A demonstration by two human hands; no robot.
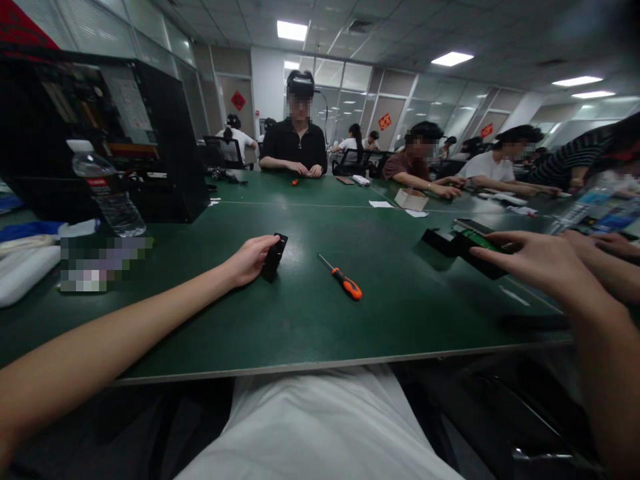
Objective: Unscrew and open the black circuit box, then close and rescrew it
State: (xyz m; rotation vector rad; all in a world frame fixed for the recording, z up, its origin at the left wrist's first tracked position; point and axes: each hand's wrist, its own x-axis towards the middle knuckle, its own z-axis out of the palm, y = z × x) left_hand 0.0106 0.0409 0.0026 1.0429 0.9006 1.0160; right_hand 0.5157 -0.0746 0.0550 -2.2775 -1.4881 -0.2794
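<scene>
My left hand (248, 259) is closed around a small black bracket-like piece (275, 257), which stands on edge on the green table (300, 320). Over at the right, my right hand (545, 261) grips a black bracket or tray (443, 241) between thumb and fingers. A green circuit board (477, 239) shows in that tray, under my fingertips; its exact kind is unclear. Between my hands lies a screwdriver (345, 281) with an orange and black handle, its shaft pointing away and left. Neither hand touches it.
An open black computer case (170, 140) stands at the left, with a water bottle (107, 190) before it. Across the table sits a person (295, 143). A co-worker's hand (617, 245) is close behind my right arm. A small cardboard box (411, 199) lies farther back.
</scene>
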